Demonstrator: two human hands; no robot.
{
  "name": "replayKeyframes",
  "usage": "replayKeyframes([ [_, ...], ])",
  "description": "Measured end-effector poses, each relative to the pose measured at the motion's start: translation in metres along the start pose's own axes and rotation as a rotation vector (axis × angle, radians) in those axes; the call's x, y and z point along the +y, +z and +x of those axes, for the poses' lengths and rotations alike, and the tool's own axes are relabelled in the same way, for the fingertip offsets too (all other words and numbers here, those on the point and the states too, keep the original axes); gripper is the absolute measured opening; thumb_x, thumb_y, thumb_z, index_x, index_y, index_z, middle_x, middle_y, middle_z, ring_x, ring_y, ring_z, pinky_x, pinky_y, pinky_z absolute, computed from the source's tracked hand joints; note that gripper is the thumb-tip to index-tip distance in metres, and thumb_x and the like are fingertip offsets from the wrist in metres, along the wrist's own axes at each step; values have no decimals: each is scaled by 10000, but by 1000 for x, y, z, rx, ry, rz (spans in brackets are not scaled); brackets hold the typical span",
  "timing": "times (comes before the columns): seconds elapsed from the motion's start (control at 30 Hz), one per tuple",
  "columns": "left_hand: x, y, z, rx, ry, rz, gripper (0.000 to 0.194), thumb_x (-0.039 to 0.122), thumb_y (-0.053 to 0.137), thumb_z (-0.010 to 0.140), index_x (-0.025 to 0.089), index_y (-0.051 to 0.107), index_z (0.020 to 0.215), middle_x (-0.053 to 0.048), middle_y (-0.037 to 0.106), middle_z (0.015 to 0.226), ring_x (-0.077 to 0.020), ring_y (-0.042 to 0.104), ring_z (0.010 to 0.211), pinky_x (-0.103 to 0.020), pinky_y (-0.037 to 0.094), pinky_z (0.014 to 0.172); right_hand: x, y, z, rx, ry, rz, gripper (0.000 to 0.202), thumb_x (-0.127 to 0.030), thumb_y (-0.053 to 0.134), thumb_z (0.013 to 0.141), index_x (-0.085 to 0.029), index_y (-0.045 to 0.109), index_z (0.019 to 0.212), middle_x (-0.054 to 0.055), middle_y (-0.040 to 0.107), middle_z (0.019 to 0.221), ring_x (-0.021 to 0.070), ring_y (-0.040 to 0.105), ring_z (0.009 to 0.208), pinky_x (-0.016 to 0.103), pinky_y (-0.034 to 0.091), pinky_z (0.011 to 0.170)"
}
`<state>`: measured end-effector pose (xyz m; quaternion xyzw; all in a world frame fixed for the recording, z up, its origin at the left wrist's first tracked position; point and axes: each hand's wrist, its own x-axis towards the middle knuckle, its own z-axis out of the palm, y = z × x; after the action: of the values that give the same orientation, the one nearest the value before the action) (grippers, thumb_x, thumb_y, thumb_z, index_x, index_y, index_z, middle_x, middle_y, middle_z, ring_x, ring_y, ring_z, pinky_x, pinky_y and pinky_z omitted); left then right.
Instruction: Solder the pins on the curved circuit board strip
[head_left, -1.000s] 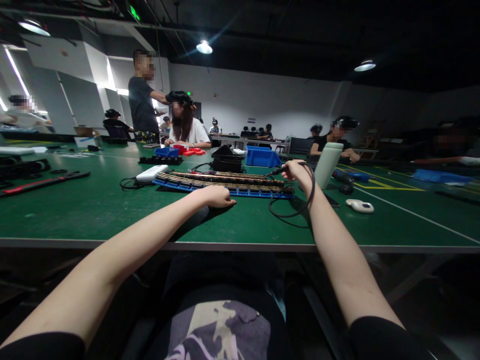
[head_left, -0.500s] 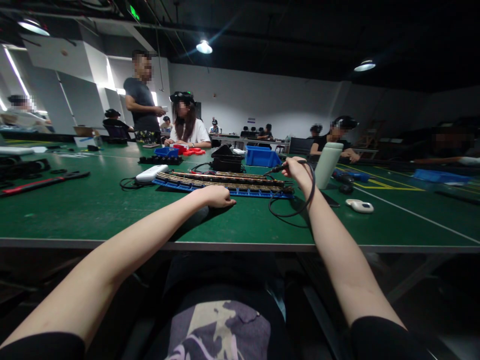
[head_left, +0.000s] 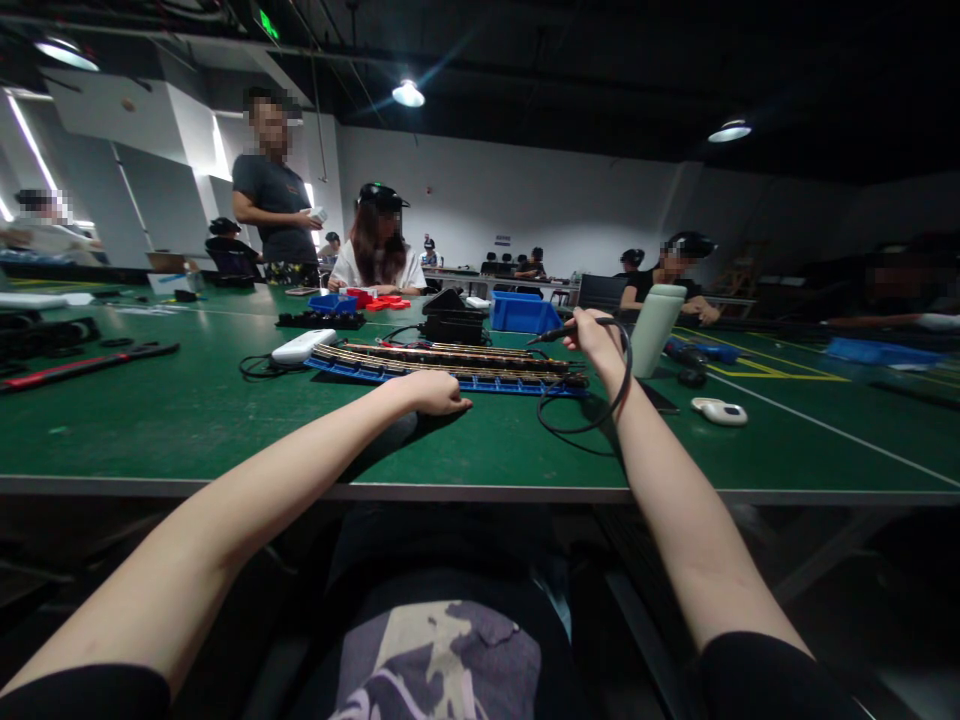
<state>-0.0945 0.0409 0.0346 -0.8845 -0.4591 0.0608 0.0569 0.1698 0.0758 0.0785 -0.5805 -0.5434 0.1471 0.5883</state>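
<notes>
My right hand [head_left: 594, 337] is closed around a black pen-shaped tool with a cable at its back end, which looks like a soldering iron [head_left: 556, 333]. Its thin tip points left, above the right part of a long, slightly curved blue rack [head_left: 495, 385] lined with brass-coloured strips. A loop of the black cable [head_left: 550, 424] hangs beside my right wrist. At the rack's front edge rests my left hand [head_left: 439, 394], fingers curled in and pressed together; whatever they may hold is hidden. The hand covers part of the rack's front side.
A white device [head_left: 304, 347] lies left of the rack, and a black box [head_left: 452, 325] with a blue bin [head_left: 523, 312] stands behind. To the right are a pale green bottle [head_left: 657, 332], a cream case [head_left: 720, 412] and a blue power tool [head_left: 701, 352]. Several people work beyond.
The soldering iron's tip has shifted slightly left and up in my right hand. My left hand has stayed put. Across the table, the standing person has moved left and the seated person's head has turned.
</notes>
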Motion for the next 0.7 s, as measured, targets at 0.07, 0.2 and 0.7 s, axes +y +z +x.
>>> replayKeyframes([
  [0.07,0,0,0,-2,-2,-9,578,533,348,959,142,742,797,-108,707,748,-182,616,623,-262,376,570,-1,0,-1,-17,-11,-23,325,-247,474,947,-158,573,651,-22,531,430,76,533,396,140,438,445],
  [0.2,-1,0,1,-10,1,-7,576,529,344,960,140,738,801,-108,708,755,-174,605,609,-260,360,550,2,0,-1,-45,-21,-59,322,-263,481,940,-156,581,653,-16,540,436,82,536,400,150,442,452],
  [0.7,3,-3,-2,-8,4,24,569,521,345,960,143,753,839,-117,712,775,-196,621,658,-275,379,591,5,0,4,-89,49,-90,202,-176,503,831,-162,588,649,-12,544,434,105,549,419,179,469,463],
])
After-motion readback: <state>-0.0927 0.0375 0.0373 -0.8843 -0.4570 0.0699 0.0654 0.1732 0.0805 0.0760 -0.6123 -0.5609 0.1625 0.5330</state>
